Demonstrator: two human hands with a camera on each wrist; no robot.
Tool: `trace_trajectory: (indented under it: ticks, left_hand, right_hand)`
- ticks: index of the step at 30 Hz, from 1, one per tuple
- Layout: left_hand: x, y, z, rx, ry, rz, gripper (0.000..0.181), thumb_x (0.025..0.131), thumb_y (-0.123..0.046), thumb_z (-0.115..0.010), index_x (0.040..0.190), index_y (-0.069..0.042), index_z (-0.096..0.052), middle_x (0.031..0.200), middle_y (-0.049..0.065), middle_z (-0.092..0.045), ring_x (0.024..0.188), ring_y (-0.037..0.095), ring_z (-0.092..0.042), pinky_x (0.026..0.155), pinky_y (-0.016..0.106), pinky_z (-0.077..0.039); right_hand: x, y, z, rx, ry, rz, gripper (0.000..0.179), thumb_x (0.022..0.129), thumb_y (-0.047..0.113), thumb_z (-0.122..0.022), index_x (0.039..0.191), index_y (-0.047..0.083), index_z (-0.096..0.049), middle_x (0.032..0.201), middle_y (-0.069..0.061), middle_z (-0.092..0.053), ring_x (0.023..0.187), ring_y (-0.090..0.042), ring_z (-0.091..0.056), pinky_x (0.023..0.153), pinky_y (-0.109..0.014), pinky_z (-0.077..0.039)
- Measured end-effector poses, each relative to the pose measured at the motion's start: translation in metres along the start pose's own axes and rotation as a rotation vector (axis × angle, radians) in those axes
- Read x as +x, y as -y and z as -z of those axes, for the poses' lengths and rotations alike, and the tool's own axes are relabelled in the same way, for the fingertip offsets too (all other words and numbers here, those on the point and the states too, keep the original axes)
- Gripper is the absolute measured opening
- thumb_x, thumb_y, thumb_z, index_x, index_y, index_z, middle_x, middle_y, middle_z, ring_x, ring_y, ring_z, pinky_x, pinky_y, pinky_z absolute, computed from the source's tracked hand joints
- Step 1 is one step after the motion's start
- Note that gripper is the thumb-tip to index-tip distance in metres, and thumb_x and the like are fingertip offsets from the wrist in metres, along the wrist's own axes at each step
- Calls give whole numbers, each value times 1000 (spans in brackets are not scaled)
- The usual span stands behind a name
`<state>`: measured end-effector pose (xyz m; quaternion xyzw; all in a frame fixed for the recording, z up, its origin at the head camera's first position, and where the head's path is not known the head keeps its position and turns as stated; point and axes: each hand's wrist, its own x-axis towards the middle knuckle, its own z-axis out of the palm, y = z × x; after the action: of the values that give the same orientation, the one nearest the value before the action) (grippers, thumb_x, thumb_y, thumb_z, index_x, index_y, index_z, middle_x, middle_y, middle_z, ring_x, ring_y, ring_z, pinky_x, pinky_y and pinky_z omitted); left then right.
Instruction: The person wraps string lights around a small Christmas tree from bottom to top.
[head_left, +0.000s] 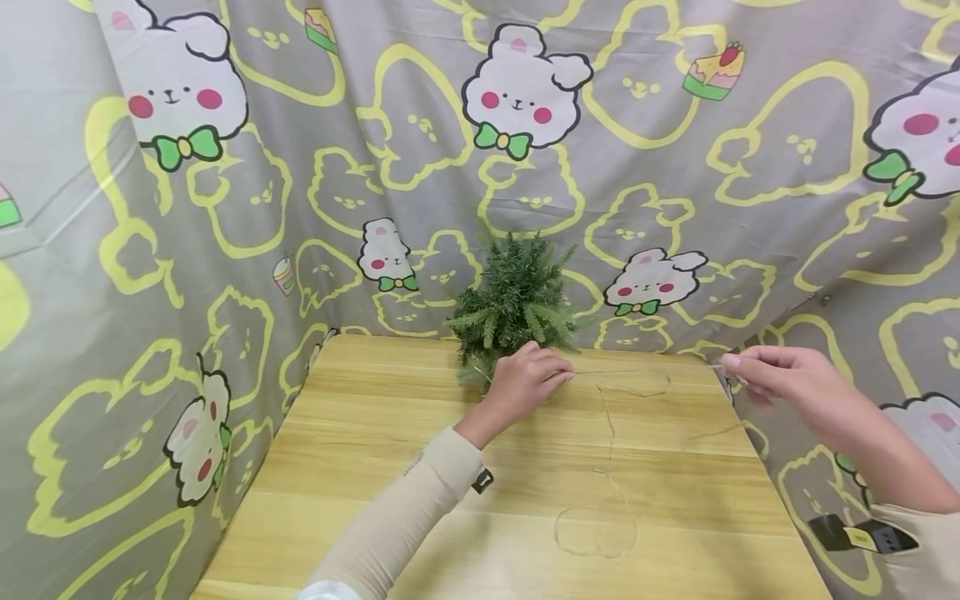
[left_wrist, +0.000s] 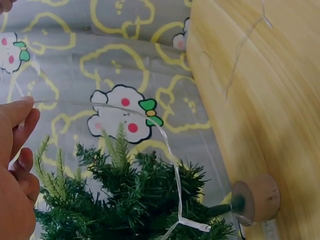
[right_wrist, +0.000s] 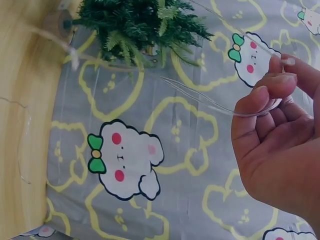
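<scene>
A small artificial Christmas tree (head_left: 517,283) stands at the back of the wooden table. My left hand (head_left: 522,379) is in front of its lower branches, pinching a thin clear string light wire (left_wrist: 130,109) between thumb and fingertips. In the left wrist view the wire curves down over the tree to a small clear bulb (left_wrist: 197,225). Farther right, my right hand (head_left: 795,383) holds the same kind of wire between thumb and fingers, with a loop of it (right_wrist: 215,106) hanging across the palm side. More wire (head_left: 611,429) trails down onto the table and ends in a loose loop.
The tree's round wooden base (left_wrist: 262,197) sits on the tabletop (head_left: 360,433). A grey curtain (head_left: 427,200) printed with white rabbits and yellow outlines surrounds the table at the back and sides. Right of the table edge, my right arm reaches over from outside.
</scene>
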<state>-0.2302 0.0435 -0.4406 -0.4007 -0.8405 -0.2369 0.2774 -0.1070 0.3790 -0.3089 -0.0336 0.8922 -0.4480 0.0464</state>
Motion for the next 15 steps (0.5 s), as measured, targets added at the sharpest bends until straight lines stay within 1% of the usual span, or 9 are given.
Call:
trace_trajectory:
  ticks: [2,6,8,9,11,13,14,15]
  left_hand:
    - [0,0,-1,-2,-6,7,12,93,-33,-73,101,-27,-80,101,-15,-76,75,4,-53,49,9,-29]
    - [-1,1,-3,-10,0,30,12,93,-32,-74,100,-26,-80,101,-15,-76,76,4,-53,49,8,-30]
    - [-2,2,-4,-9,4,35,12,93,-33,-73,101,-26,-80,101,-14,-76,76,4,-53,50,9,-31]
    - [-2,2,-4,-4,8,38,13,94,-34,-72,101,-26,-80,101,-15,-76,76,4,-53,50,9,-31]
    - [-3,3,-4,6,12,39,14,95,-36,-70,101,-27,-79,101,-15,-76,76,4,-53,50,9,-32]
    - [-3,3,-5,4,11,41,14,95,-36,-70,101,-27,-79,100,-15,-76,76,4,-53,50,9,-32]
    - [-4,3,-5,1,10,43,13,95,-35,-71,101,-27,-79,100,-15,-76,75,4,-53,50,10,-32]
    - [-4,4,-5,0,12,46,13,95,-35,-71,101,-27,-79,100,-15,-76,75,4,-53,49,10,-32]
  right_hand:
    - [-2,-2,3,30,-14,28,34,107,25,-52,85,0,-53,64,-4,-44,72,-26,-50,68,-34,-35]
    - [-6,-5,13,63,-67,39,36,108,22,-50,80,1,-46,64,-6,-40,63,-28,-46,65,-35,-34]
    - [-8,-7,19,102,-74,49,35,108,20,-48,80,1,-45,65,-7,-36,62,-29,-41,63,-36,-30]
    - [-10,-8,22,131,-72,68,35,108,18,-47,79,1,-42,66,-8,-33,61,-29,-39,62,-37,-29]
    - [-12,-11,28,223,-60,121,32,109,12,-44,79,1,-39,67,-9,-29,61,-29,-34,61,-38,-26]
    - [-13,-14,34,356,-37,186,30,108,4,-41,78,2,-39,68,-9,-26,60,-29,-29,60,-39,-23]
    - [-14,-16,38,415,-24,227,30,108,1,-38,78,3,-40,68,-9,-26,61,-29,-28,60,-39,-22]
    - [-15,-18,42,487,-11,266,30,108,-3,-35,79,1,-45,69,-9,-25,61,-29,-27,60,-39,-21]
